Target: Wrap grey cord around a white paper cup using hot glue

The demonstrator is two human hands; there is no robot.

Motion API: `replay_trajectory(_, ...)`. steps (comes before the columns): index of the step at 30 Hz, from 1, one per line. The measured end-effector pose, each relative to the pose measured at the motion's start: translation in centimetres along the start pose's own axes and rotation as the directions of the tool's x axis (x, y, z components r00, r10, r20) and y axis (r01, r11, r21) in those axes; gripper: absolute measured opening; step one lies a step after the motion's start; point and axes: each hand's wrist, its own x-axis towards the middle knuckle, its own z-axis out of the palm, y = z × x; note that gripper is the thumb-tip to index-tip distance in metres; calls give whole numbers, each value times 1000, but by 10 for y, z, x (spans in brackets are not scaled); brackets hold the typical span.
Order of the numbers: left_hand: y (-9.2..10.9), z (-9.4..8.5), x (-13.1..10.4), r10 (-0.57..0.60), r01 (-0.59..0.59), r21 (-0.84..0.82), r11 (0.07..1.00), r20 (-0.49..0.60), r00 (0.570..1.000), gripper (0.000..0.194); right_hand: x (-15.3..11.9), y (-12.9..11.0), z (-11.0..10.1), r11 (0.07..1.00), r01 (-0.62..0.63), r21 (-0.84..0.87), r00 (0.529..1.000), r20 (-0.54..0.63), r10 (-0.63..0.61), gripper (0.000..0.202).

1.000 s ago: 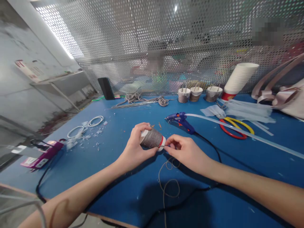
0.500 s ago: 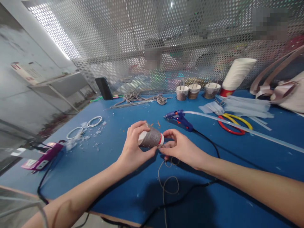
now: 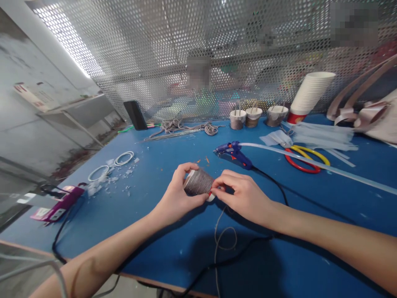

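Observation:
A paper cup wound with grey cord lies tilted between both hands above the blue table. My left hand grips it, fingers over the top and thumb below. At the cup's red-and-white end is my right hand, its thumb and index finger pinched together; they seem to hold the cord against the cup, though the fingers hide that spot. Loose grey cord trails in a loop down to the table's front edge. Behind the hands lies a blue glue gun with a long clear glue stick.
Three cord-wrapped cups and a leaning cup stack stand at the back. Scissors with red and yellow handles lie right. A purple power strip, white rings and scraps are left. Black cables cross the table.
My right hand has moved up along the cup's end and its fingers have closed into a pinch. The cup has tilted, its red-and-white end lower. The loose cord has shifted slightly right.

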Motion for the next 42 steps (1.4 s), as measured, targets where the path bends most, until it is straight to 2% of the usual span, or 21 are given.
replay_trajectory(3, 1, 0, 1, -37, 40, -60, 997, 49, 998, 55, 0, 0, 0, 999, -32, -6, 999, 6, 32, 11)
replay_trajectory(8, -3, -1, 2, -16, 22, -92, 996, 65, 998, 54, 1, 1, -1, 996, -77, 33, 997, 7, 77, 11)
replay_trajectory(22, -2, -4, 2, -2, 12, -80, 997, 130, 992, 51, 2, -1, -3, 998, -67, 9, 998, 15, 67, 14)
replay_trajectory(37, -8, -8, 7, 29, -16, -100, 995, 125, 992, 54, 2, 2, -5, 992, -106, 66, 994, 12, 105, 12)
replay_trajectory(40, -8, -9, 7, 42, -27, -111, 993, 136, 990, 55, 3, 0, -6, 984, -143, 110, 990, 17, 142, 11)
replay_trajectory(42, -8, -9, 8, 65, -50, -119, 992, 128, 990, 54, 4, -1, -6, 963, -210, 170, 978, 31, 208, 11)
